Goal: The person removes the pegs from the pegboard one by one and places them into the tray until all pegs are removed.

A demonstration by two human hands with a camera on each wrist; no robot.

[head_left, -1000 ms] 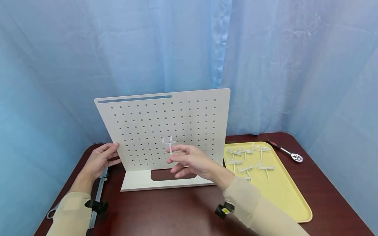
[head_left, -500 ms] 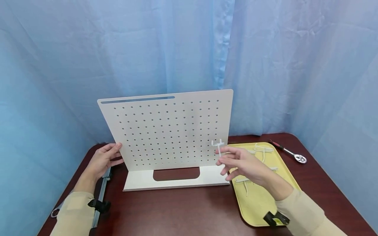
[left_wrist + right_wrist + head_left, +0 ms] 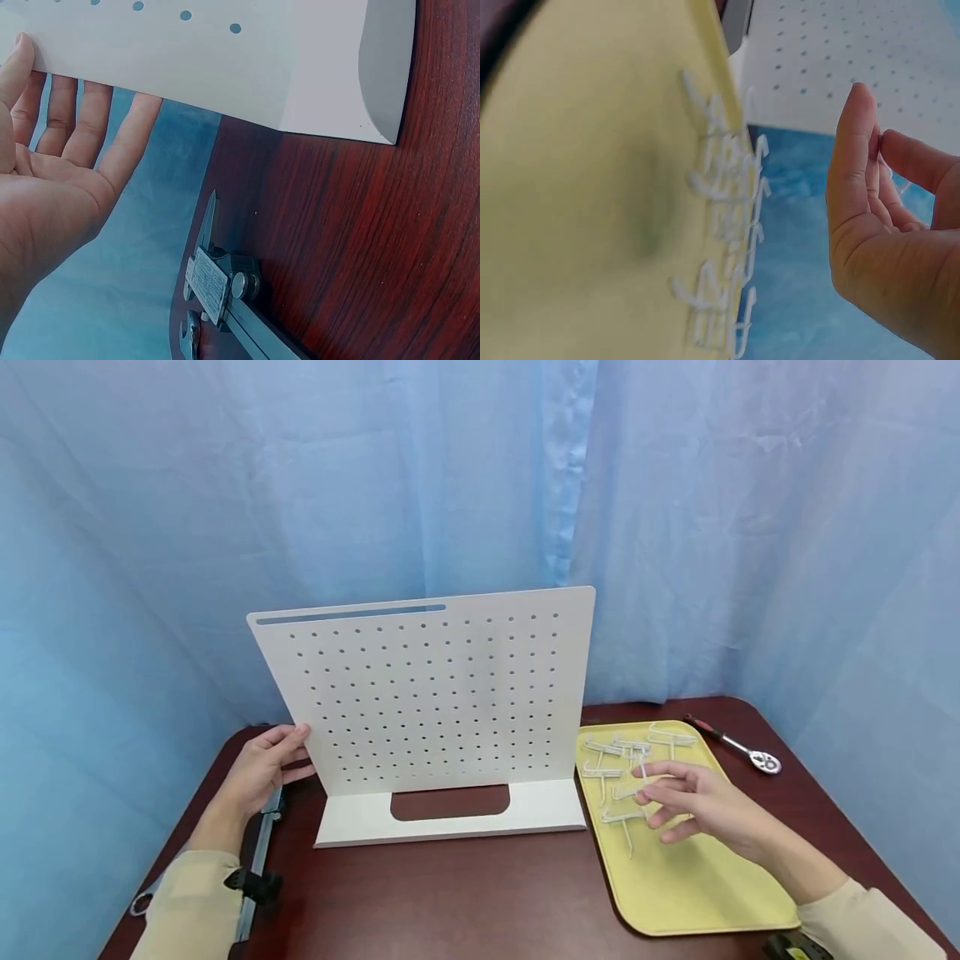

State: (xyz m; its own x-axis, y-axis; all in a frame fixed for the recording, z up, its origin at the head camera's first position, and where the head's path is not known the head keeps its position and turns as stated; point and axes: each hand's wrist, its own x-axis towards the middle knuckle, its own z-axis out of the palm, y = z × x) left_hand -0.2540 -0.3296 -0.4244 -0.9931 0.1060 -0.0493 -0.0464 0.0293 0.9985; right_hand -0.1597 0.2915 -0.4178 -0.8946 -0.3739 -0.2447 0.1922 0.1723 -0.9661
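A white pegboard stands on its flat foot in the middle of the table. My left hand holds its left edge, thumb on the front and fingers behind, as the left wrist view also shows. Over the yellow tray, my right hand pinches a white wire pegboard hook between thumb and fingertips. Most of that hook is covered by the fingers or blends with those behind it. Several similar hooks lie on the tray below and to the left of this hand.
A ratchet wrench with a red and black handle lies right of the tray. Left of the board are a caliper and a ring-ended wrench, partly behind the left forearm. Blue curtains hang around the dark red table.
My right hand has carried the hook from in front of the pegboard rightward to above the tray. The left hand keeps its hold on the board's edge.
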